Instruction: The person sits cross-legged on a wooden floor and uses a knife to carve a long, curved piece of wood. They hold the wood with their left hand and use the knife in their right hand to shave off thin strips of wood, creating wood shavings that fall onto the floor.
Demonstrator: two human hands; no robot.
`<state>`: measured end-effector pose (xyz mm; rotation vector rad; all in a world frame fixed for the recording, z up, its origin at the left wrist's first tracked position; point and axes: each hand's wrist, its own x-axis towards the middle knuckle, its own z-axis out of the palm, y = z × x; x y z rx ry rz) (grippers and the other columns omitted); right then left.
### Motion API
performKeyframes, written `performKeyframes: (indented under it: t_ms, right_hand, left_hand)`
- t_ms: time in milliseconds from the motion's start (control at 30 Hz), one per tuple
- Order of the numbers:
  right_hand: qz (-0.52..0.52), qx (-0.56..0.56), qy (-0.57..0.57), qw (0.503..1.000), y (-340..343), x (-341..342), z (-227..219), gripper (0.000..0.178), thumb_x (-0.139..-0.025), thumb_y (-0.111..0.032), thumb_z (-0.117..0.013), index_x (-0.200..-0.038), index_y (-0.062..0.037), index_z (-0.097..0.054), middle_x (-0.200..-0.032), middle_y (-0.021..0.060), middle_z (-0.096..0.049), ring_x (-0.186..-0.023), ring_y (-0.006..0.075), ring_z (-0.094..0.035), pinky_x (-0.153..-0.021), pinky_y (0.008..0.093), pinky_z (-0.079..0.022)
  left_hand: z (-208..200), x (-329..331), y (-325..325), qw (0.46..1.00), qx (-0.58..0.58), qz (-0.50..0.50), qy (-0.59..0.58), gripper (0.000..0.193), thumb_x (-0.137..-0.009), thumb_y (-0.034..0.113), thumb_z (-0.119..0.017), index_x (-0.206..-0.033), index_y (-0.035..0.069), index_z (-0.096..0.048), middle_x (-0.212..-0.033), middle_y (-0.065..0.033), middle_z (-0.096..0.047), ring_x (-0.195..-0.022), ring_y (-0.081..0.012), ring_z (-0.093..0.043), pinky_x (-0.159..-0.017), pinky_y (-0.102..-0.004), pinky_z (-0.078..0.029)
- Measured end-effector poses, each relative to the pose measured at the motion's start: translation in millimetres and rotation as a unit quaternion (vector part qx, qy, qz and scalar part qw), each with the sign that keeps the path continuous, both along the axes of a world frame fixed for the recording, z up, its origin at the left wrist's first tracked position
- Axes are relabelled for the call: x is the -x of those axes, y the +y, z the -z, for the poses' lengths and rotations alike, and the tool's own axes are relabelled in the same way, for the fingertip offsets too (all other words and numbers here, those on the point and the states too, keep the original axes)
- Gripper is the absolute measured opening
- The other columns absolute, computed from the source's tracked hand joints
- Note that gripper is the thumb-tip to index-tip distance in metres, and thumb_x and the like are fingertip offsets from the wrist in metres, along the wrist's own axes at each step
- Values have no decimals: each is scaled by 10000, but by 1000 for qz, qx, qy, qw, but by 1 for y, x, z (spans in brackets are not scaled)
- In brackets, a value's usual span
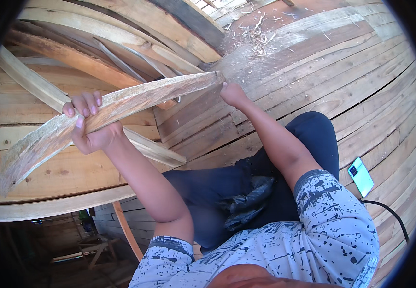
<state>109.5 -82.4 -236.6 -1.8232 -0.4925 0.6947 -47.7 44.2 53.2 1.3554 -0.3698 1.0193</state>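
A long, slightly curved wooden plank [145,98] with rough, pale edges slants up from the lower left to the middle of the view. My left hand [93,122] is closed round it left of its middle, fingers over the upper edge and thumb on the near face. At the plank's far right end, my right hand [234,94] is closed like a fist with the thumb close to the tip. Whatever lies inside its fingers is hidden.
Several curved timbers [93,57] lie at the upper left. Wood shavings [260,41] are scattered on the plank floor [361,96]. A light-coloured phone [361,176] and a black cable [394,216] lie right of me. A dark plastic bag [248,201] rests on my lap. Below left, a dark opening [64,245] shows.
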Motion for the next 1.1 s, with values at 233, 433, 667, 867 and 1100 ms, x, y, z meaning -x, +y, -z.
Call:
performKeyframes:
  t_ms: [233,433,667,867,1100]
  right_hand:
    - [-2,-133,-97,986,25,42,-61,497,-1027,-301,-382,-902,100,-648,-865,346,-642,-872,508,-633,-836,553,-480]
    - [-7,-89,-121,989,29,49,-51,498,-1026,-306,-384,-830,72,-641,-821,330,-630,-830,506,-618,-798,569,-470]
    - [-16,-103,-118,988,19,48,-54,492,-1023,-309,-362,-914,62,-667,-879,335,-652,-885,501,-632,-845,557,-485]
    - [-26,-31,-105,994,14,63,-52,492,-1019,-305,-372,-920,71,-673,-903,333,-657,-912,492,-638,-860,560,-487]
    - [-12,-73,-89,993,33,61,-50,519,-1021,-326,-374,-925,94,-664,-929,345,-653,-946,510,-628,-878,560,-485]
  left_hand:
    - [3,6,-4,998,30,-62,-10,210,-693,123,-559,-894,139,-501,-700,-17,-453,-649,-143,-452,-688,-315,-388]
    - [3,0,-15,952,133,-270,-56,191,-695,92,-534,-874,122,-477,-680,-28,-446,-600,-161,-456,-637,-318,-413]
    - [2,-6,-23,937,144,-314,-51,202,-691,75,-519,-872,108,-436,-671,-28,-438,-594,-164,-453,-609,-310,-419]
    - [5,2,-3,926,153,-342,-54,192,-722,106,-551,-871,103,-429,-664,-26,-436,-580,-161,-450,-605,-303,-421]
    - [0,0,11,913,178,-361,-63,198,-720,87,-543,-892,102,-447,-681,-26,-425,-596,-161,-433,-612,-309,-407]
